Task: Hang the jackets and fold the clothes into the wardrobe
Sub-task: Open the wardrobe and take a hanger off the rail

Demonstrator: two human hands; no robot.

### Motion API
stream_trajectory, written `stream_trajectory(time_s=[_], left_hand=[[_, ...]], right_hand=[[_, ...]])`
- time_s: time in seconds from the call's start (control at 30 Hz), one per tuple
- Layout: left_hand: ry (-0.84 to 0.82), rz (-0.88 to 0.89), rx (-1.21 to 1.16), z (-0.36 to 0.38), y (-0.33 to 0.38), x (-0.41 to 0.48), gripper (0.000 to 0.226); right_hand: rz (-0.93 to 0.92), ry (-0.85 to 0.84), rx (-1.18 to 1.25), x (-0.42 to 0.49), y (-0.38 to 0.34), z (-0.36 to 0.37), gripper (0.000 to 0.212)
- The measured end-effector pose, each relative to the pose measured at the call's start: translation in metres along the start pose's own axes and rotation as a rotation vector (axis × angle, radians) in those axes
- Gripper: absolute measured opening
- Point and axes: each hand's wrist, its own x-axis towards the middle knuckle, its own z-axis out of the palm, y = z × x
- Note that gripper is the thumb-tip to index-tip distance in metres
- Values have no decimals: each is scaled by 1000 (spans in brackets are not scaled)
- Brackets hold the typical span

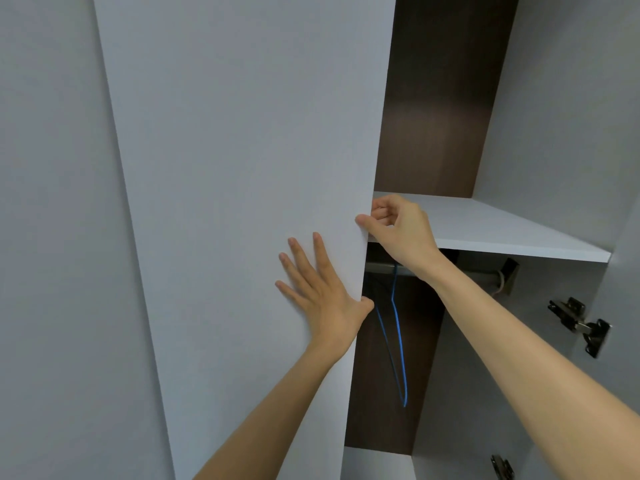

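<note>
— Where is the wardrobe door (242,168)?
— It fills the middle of the view, and its free edge crosses the front edge of the shelf (502,230).
— And the hands?
— The right hand (398,230) grasps that edge at shelf height, thumb in front and fingers curled behind. The left hand (322,292) lies flat on the door face just below, fingers straight.
— Inside?
— A blue hanger (398,341) hangs from the rail (381,268) under the shelf, and there is a hinge (578,323) at the right.

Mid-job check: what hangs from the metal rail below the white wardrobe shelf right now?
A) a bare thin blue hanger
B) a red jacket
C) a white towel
A: a bare thin blue hanger hangs from the metal rail under the white wardrobe shelf, visible in the gap beside the pale grey wardrobe door whose edge the right hand grips.
</note>
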Motion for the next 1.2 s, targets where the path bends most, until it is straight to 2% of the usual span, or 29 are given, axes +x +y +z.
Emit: stream_trajectory(time_s=[0.17, 0.37, 0.7, 0.8, 0.93, 1.03, 1.2], left_hand=[[32, -2, -93, -28, 6, -36, 138], [84, -18, -156, -77, -1, -89, 120], [135, -103, -100, -181, -42, -154, 102], [142, -146, -42, -210, -68, -175, 87], [126, -189, -46, -245, -99, -194, 65], [147, -208, -63, -267, -117, -194, 56], [132, -227, -177, -307, -158, -189, 42]], right_hand=[[-52, -1, 44, -39, -27, -8, 21], [-119, -90, 150, -97, -68, -16, 27], [-183, -458, 460, -167, -138, -7, 39], [-193, -572, 551, -181, -158, 9, 44], [-253, -638, 538, -194, -185, 35, 54], [-305, -676, 455, -204, -204, 59, 65], [-335, -724, 347, -222, -235, 103, 69]])
